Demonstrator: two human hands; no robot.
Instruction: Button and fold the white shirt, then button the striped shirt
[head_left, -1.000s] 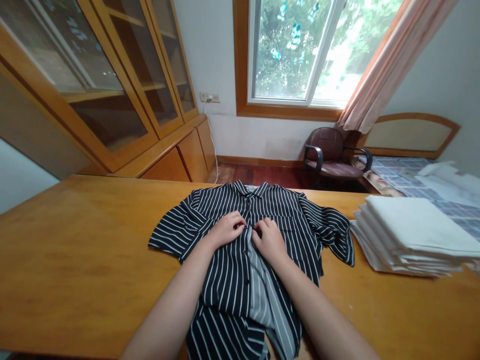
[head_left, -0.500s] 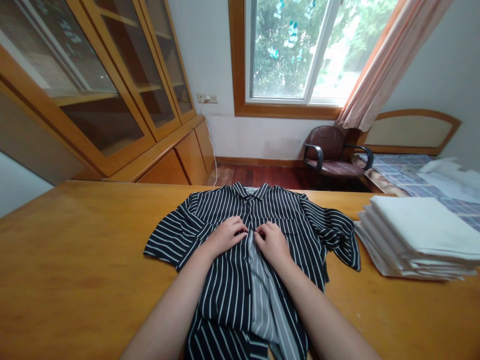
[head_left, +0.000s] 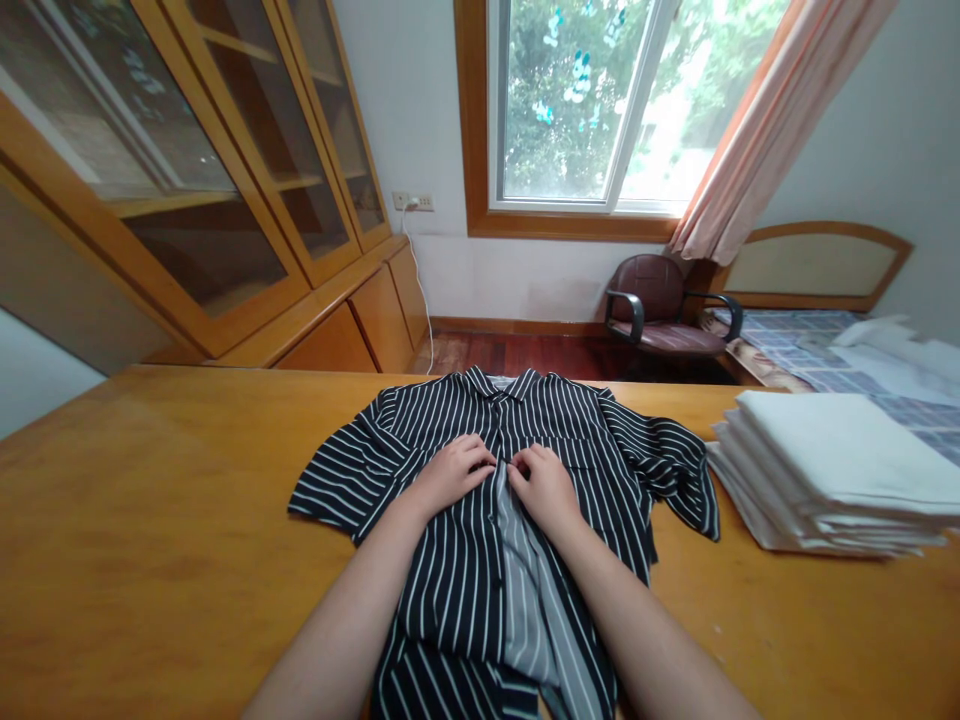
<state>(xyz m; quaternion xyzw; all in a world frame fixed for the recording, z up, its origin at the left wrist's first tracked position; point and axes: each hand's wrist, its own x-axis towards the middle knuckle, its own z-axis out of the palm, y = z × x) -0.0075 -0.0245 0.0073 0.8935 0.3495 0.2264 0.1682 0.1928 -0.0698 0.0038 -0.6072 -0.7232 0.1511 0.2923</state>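
A black shirt point(head_left: 450, 570) with white stripes lies front up, its collar toward the far edge of the table and its short sleeves spread to both sides. Both hands are at the front opening, around chest height. My left hand point(head_left: 459, 470) pinches the left front edge between thumb and fingers. Close beside it, my right hand point(head_left: 546, 484) pinches the other front edge. Below them the front hangs apart, showing the grey inner side and dark buttons along the left edge. The fingertips cover whatever button lies between them.
A wooden table point(head_left: 150, 560) bears the shirt. On the right stands a stack of folded white cloths point(head_left: 847, 470), near the right sleeve. Beyond the table are a maroon armchair point(head_left: 652, 300), a bed point(head_left: 795, 340) and a glass-fronted cabinet point(head_left: 300, 280).
The view has shifted very slightly. Both hands stay pinched at the same spot on the shirt front, with hardly any finger movement visible.
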